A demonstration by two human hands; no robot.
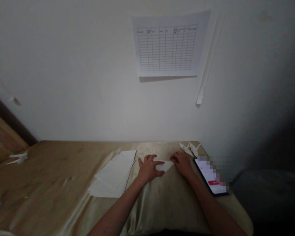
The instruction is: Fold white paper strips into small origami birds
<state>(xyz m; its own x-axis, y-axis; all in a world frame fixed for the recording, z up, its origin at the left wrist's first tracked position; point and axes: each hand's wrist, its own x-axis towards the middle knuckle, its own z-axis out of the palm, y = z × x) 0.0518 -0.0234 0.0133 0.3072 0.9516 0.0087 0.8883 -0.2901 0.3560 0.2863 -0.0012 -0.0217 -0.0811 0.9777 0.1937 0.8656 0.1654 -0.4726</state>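
The small white paper (167,165) lies on the table (162,205) between both hands, long axis running left to right, the left hand (148,168) spread over its left part, the right hand (183,163) curled at its right corner, whether pinching I cannot tell.

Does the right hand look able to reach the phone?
Likely yes: the right hand is at the white paper, and nothing visible stands between that hand and the phone.
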